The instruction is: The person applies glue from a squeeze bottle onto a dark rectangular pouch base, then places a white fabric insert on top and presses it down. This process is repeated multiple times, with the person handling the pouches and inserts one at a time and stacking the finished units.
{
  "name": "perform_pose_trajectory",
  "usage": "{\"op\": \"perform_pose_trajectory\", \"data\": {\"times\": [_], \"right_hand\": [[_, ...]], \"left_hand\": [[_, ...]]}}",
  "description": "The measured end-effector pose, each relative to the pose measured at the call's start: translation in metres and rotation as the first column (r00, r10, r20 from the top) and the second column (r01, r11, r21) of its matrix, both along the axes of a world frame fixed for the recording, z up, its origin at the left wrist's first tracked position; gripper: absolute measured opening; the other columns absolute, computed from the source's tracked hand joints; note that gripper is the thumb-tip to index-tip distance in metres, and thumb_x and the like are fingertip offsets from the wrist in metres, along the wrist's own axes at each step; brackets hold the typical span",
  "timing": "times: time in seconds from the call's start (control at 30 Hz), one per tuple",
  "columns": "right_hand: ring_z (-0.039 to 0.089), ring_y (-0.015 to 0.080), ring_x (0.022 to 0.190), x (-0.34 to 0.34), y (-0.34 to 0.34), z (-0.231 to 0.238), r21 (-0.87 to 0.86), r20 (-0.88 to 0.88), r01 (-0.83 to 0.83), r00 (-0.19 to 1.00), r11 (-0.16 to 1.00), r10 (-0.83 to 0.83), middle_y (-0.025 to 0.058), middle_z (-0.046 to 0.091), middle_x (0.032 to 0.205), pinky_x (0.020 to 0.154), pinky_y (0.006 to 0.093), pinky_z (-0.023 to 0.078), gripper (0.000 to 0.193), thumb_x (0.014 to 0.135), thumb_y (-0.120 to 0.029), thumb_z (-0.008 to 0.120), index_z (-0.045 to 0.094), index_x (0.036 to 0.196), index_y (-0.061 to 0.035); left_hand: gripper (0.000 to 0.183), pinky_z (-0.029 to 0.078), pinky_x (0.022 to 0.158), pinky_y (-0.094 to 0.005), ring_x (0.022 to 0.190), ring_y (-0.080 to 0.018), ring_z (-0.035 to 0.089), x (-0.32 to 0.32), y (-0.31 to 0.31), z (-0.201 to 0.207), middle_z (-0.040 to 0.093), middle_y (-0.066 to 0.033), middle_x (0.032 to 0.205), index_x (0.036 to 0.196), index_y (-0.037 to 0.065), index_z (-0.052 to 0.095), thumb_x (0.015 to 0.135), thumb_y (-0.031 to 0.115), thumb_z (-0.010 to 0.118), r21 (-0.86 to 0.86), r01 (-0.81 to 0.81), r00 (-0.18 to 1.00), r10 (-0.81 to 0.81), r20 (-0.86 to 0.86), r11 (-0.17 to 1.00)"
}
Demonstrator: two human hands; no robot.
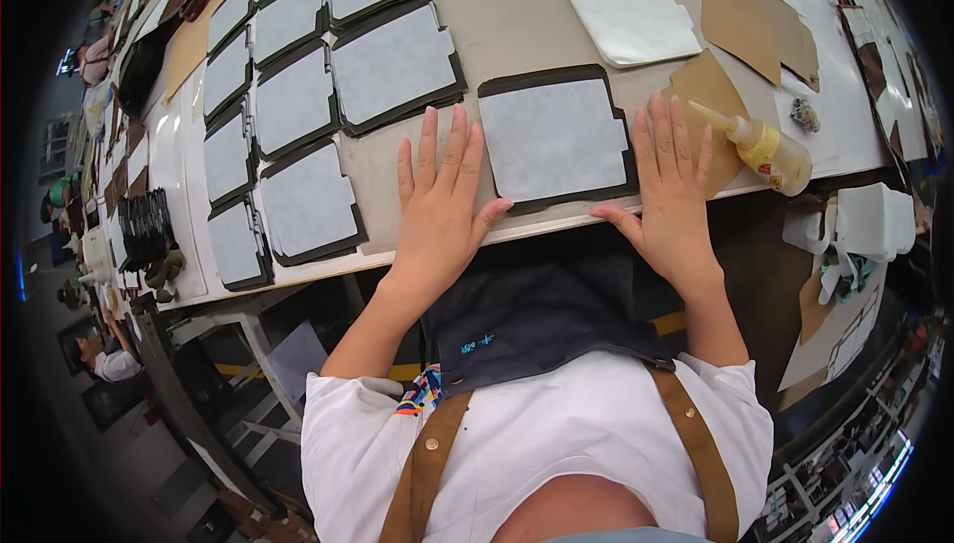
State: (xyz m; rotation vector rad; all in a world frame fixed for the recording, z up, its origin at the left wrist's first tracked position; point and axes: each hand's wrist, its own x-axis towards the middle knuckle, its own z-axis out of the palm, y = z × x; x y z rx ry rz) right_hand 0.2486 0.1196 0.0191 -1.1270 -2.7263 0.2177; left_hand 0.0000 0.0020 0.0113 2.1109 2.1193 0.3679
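A dark-edged flat panel with a pale grey sheet on its face (556,136) lies at the table's near edge between my hands. My left hand (438,180) rests flat on the tabletop at its left side, fingers pointing away and thumb out toward the panel's near left corner. On the other side my right hand (671,180) is spread, its thumb near the panel's near right corner and its fingers beside the notched right edge. Neither hand holds anything. Just right of my right hand, a squeeze bottle with a yellow band (775,156) lies on brown card.
Stacks of similar dark-edged panels (393,61) stand in rows at the left. A pile of white sheets (633,21) sits at the far right, beside brown card pieces (740,26). Black strips (146,233) are bundled at the far left. A white container (874,223) stands lower right.
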Motion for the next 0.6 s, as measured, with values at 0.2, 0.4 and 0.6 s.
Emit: {"op": "perform_pose_trajectory", "data": {"times": [0.2,0.4,0.6], "right_hand": [[0.015,0.0366,0.156,-0.008,-0.030,0.002,-0.115,0.009,-0.169,0.985,0.979,0.171,0.0174,0.021,0.168,0.121,0.0644,0.006,0.095,0.081,-0.063,0.070,0.037,0.158,-0.0199],[0.017,0.0387,0.155,0.011,-0.027,-0.006,-0.058,-0.037,-0.066,0.997,0.996,0.064,0.0162,0.022,0.167,0.121,0.0649,0.007,0.086,0.082,-0.053,0.073,0.042,0.156,-0.0213],[0.031,0.0362,0.149,0.006,-0.021,-0.011,0.040,-0.242,-0.087,0.966,0.995,0.094,0.0115,0.042,0.158,0.122,0.0626,0.010,0.051,0.082,-0.025,0.078,0.065,0.131,-0.0186]], "left_hand": [[0.089,0.008,0.124,-0.0584,0.156,-0.0383,0.015,0.029,-0.010,0.002,0.025,-0.0130,0.167,0.158,0.005,0.032,0.087,0.044,0.069,-0.033,0.236,0.967,-0.231,0.110,0.971],[0.088,0.011,0.123,-0.0583,0.155,-0.0402,0.016,0.010,-0.023,0.001,0.025,-0.0135,0.167,0.158,0.011,0.035,0.086,0.046,0.071,-0.067,0.145,0.989,-0.143,0.034,0.987],[0.075,0.013,0.122,-0.0581,0.153,-0.0449,0.017,0.009,-0.027,-0.002,0.025,-0.0164,0.167,0.154,0.019,0.046,0.087,0.046,0.069,0.046,0.067,0.994,-0.071,0.088,0.997]]}}
